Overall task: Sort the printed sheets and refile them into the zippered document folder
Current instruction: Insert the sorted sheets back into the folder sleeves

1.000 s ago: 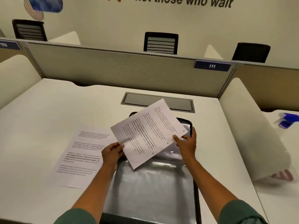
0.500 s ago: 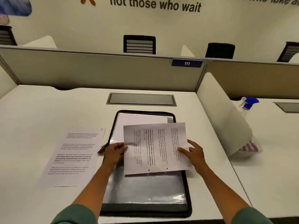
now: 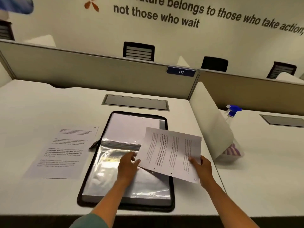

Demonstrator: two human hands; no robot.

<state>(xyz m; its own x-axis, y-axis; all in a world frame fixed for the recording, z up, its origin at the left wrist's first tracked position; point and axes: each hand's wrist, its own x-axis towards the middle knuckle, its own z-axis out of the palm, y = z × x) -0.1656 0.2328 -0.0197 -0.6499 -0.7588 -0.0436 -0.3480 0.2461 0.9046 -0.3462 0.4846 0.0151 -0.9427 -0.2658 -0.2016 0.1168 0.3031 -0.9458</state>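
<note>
A black zippered document folder [image 3: 171, 191] lies open on the desk, with a shiny clear plastic sleeve [image 3: 115, 163] inside it. Above the folder's right half hangs a printed sheet [image 3: 172, 152], turned sideways. My left hand [image 3: 128, 165] pinches that sheet's left edge and my right hand [image 3: 200, 167] grips its right lower edge. A second printed sheet [image 3: 64, 150] lies flat on the desk to the left of the folder. The zipper pull [image 3: 93, 144] sticks out at the folder's left side.
A grey cable hatch [image 3: 135, 102] is set into the desk behind the folder. A white divider [image 3: 210, 122] bounds the desk on the right, with a blue-capped spray bottle [image 3: 232, 112] beyond it. A partition with plate 111 [image 3: 181, 72] stands at the back.
The held sheet has moved right and tilted, now partly past the folder's right edge. More of the plastic sleeve is uncovered. My head has tipped up.
</note>
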